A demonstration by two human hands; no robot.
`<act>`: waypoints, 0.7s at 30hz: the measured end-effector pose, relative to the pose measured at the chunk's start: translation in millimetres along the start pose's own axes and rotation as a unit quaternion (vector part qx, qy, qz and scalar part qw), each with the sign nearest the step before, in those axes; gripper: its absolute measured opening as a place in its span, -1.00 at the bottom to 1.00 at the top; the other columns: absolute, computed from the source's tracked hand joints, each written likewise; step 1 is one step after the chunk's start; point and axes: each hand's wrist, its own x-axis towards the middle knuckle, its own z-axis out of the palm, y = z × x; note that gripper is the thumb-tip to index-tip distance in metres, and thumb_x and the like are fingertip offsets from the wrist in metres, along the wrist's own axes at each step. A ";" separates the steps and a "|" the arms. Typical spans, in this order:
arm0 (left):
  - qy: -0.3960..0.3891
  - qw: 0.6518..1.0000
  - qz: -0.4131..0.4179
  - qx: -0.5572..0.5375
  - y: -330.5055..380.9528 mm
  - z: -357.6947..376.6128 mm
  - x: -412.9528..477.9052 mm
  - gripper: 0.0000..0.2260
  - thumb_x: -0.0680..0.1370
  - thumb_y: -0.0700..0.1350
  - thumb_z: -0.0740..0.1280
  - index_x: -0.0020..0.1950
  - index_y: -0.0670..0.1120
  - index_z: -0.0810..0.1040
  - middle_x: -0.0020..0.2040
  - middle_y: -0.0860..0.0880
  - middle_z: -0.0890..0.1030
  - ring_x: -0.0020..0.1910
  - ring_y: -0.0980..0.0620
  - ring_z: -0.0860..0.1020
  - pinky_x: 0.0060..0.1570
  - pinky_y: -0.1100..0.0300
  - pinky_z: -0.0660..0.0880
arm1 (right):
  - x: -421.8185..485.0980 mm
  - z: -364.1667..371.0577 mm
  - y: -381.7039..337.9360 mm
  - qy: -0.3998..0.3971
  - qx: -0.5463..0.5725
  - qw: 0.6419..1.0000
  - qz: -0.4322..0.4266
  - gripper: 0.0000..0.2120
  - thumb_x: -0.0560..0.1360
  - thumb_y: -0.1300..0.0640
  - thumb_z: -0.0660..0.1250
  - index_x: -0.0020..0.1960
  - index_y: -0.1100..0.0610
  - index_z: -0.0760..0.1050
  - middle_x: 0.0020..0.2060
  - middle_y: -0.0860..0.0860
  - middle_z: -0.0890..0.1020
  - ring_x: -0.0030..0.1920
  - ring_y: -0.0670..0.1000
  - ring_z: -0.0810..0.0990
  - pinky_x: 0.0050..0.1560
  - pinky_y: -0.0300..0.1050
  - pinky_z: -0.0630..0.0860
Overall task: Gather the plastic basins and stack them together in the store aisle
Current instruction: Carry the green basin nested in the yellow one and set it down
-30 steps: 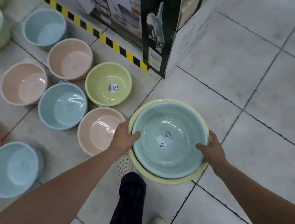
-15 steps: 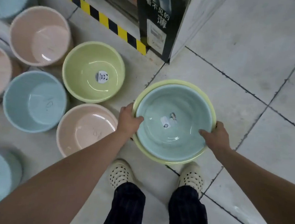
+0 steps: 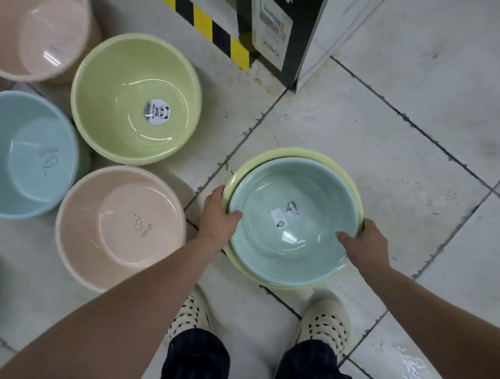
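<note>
Pale teal plastic, the inner basin (image 3: 285, 222) sits nested in a yellow basin (image 3: 275, 158), the pair held at centre right of the frame above the tiled floor (image 3: 396, 141). The left hand (image 3: 220, 214) pinches the left rims, thumb inside; the right hand (image 3: 364, 243) clamps the right rims the same way. To stack well, keep both grips level and opposite, then lower the pair squarely into the green basin (image 3: 136, 99) or pink basin (image 3: 120, 227) at left, letting the rims seat evenly.

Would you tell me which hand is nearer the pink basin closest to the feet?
Left. The left hand sits just beside the pink basin; the right hand is across the held stack.
</note>
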 end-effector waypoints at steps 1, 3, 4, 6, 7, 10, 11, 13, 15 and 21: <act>0.001 1.000 -0.007 0.002 -1.7 1.0 2.3 -0.38 0.34 -0.07 0.36 0.42 -0.01 0.40 0.22 -0.10 0.56 0.14 -0.13 0.57 0.21 -0.11 0.52 | 3.6 2.2 0.3 -0.003 0.002 1.000 0.001 -0.57 0.46 0.10 0.42 0.26 0.20 0.43 -0.04 0.09 0.56 -0.05 0.17 0.55 -0.05 0.02 0.52; -0.003 1.000 -0.017 -0.015 -3.6 3.3 6.1 -0.39 0.38 -0.10 0.38 0.44 -0.01 0.39 0.20 -0.09 0.60 0.13 -0.13 0.60 0.20 -0.10 0.54 | 9.7 5.8 0.0 -0.007 0.013 1.000 0.008 -0.56 0.45 0.12 0.42 0.28 0.18 0.43 -0.01 0.11 0.58 -0.05 0.17 0.55 -0.02 0.04 0.53; -0.003 0.999 -0.025 -0.031 -2.8 3.6 6.2 -0.43 0.41 -0.17 0.40 0.42 -0.03 0.41 0.15 -0.08 0.62 0.10 -0.12 0.62 0.17 -0.08 0.56 | 11.3 6.5 -0.9 -0.008 0.018 1.000 0.012 -0.55 0.45 0.13 0.42 0.29 0.18 0.42 -0.01 0.11 0.57 -0.04 0.17 0.55 -0.01 0.05 0.54; 0.001 0.998 -0.032 -0.057 -1.6 3.6 8.5 -0.52 0.42 -0.29 0.40 0.34 -0.07 0.49 0.05 -0.06 0.66 0.02 -0.14 0.65 0.09 -0.03 0.60 | 13.6 6.6 -4.2 -0.009 0.020 1.000 0.017 -0.52 0.43 0.15 0.43 0.30 0.18 0.40 0.00 0.12 0.56 -0.02 0.20 0.56 0.02 0.07 0.55; 0.004 0.997 -0.030 -0.068 -0.7 3.1 9.8 -0.54 0.42 -0.32 0.40 0.30 -0.08 0.51 0.02 -0.06 0.67 0.01 -0.15 0.66 0.05 0.00 0.61 | 14.0 5.4 -7.1 -0.009 0.023 1.000 0.016 -0.51 0.43 0.16 0.43 0.32 0.18 0.39 0.01 0.13 0.56 0.01 0.21 0.56 0.03 0.09 0.55; 0.022 0.994 -0.023 -0.102 8.1 -5.2 3.7 -0.57 0.44 -0.31 0.40 0.27 -0.03 0.52 0.04 -0.05 0.67 0.00 -0.11 0.66 0.04 0.04 0.61 | 10.1 -3.4 -20.9 -0.008 0.031 0.999 -0.011 -0.47 0.44 0.18 0.42 0.36 0.16 0.34 -0.01 0.09 0.51 -0.02 0.18 0.53 -0.03 0.03 0.51; 0.033 0.993 -0.017 -0.114 11.2 -10.9 1.0 -0.58 0.43 -0.29 0.41 0.24 0.01 0.53 0.03 -0.04 0.67 -0.01 -0.07 0.66 0.04 0.06 0.61 | 6.8 -8.3 -27.6 -0.009 0.039 0.999 -0.022 -0.46 0.45 0.19 0.41 0.38 0.14 0.33 -0.01 0.08 0.50 -0.04 0.15 0.51 -0.06 -0.01 0.48; 0.050 0.990 0.001 -0.130 16.9 -26.2 -7.2 -0.61 0.41 -0.28 0.40 0.20 0.00 0.55 -0.04 0.00 0.67 -0.13 0.14 0.66 -0.07 0.23 0.61 | -3.2 -20.4 -44.2 -0.010 0.061 0.997 -0.046 -0.43 0.44 0.21 0.40 0.41 0.11 0.31 0.02 0.08 0.52 -0.04 0.14 0.51 -0.09 -0.06 0.44; 0.063 0.987 0.017 -0.148 27.9 -49.2 -23.1 -0.65 0.43 -0.34 0.37 0.11 0.04 0.55 -0.15 0.08 0.65 -0.34 0.34 0.58 -0.29 0.46 0.50 | -17.0 -32.2 -68.0 -0.014 0.080 0.994 -0.071 -0.42 0.44 0.23 0.39 0.42 0.07 0.30 0.06 0.09 0.54 -0.03 0.13 0.52 -0.09 -0.08 0.42; 0.106 0.975 0.039 -0.191 65.3 -151.9 -61.0 -0.68 0.44 -0.31 0.40 0.06 0.05 0.59 -0.14 0.15 0.67 -0.30 0.36 0.59 -0.20 0.40 0.49 | -74.3 -57.7 -166.2 -0.025 0.085 0.987 -0.137 -0.40 0.42 0.23 0.41 0.42 0.09 0.32 0.04 0.03 0.53 -0.02 0.09 0.52 -0.08 -0.11 0.40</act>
